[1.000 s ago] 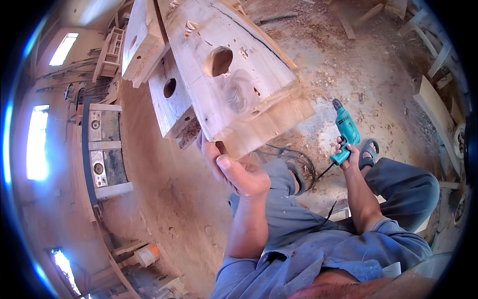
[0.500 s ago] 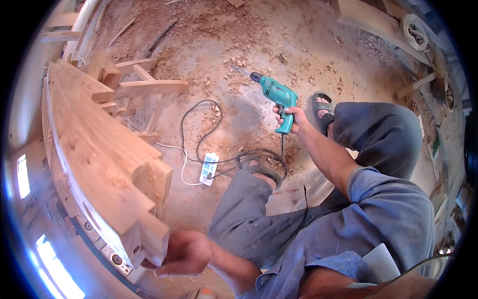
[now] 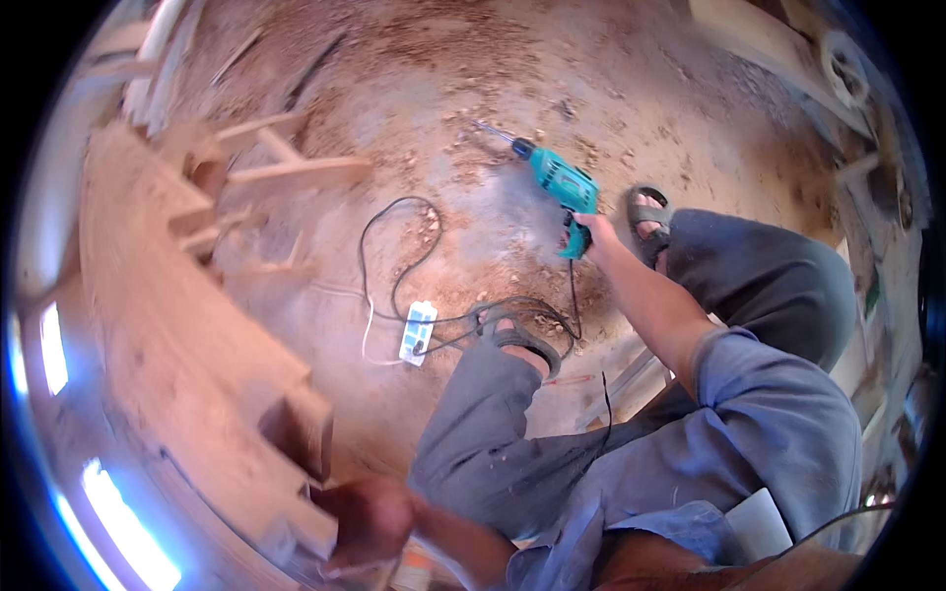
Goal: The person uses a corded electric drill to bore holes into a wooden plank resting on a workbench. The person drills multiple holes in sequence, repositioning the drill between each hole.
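Note:
My right hand grips the handle of a teal corded power drill. Its long thin bit points up and left, over the floor and touching nothing. At the lower left, my left hand is closed around the near end of a thick, notched wooden beam. Motion smears that hand, and the wood partly hides its fingers. The beam runs along the left side from the far end to my left hand.
A white power strip lies on the floor, with a black cord looping from it. Wooden framing stands beyond the beam. Wood chips litter the ground around my sandalled feet. Timber lies at the far right.
The beam's near end has shifted down and toward me with my left hand, and its lower side face has turned out of sight. The drill appears slightly further right.

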`<action>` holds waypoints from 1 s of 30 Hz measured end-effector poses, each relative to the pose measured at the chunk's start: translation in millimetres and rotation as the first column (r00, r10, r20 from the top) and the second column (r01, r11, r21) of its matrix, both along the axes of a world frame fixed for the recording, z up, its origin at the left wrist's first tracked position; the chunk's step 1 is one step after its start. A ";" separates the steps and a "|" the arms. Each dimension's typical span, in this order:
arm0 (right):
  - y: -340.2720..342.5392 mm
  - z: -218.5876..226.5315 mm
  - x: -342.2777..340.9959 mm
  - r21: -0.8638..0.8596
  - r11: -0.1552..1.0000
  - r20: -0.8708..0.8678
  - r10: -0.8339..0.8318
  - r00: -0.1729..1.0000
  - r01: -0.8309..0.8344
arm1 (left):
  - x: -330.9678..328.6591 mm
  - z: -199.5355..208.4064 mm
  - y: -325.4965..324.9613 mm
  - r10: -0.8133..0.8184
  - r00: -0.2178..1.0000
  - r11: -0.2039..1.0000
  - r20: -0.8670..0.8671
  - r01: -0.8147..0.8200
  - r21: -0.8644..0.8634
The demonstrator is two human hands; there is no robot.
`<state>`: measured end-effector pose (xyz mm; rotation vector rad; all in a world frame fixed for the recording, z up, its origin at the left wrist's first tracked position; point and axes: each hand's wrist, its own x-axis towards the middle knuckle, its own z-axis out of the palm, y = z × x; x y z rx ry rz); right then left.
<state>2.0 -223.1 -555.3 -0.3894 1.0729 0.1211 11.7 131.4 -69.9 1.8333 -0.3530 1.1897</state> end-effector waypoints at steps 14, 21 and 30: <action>-0.1 270.4 43.5 -0.792 0.587 0.325 0.641 0.696 -0.170 | 13.5 -0.9 -93.3 0.029 0.987 0.952 -0.158 -0.076 -0.297; 17.5 466.1 33.4 -0.903 0.424 0.398 0.769 0.500 0.067 | 1.0 12.7 -82.1 -0.175 0.953 0.945 -0.248 0.091 -0.316; 90.4 544.8 59.3 -0.888 0.395 0.458 0.805 0.377 0.236 | -0.8 48.7 -29.6 -0.115 0.941 0.955 -0.318 0.016 -0.296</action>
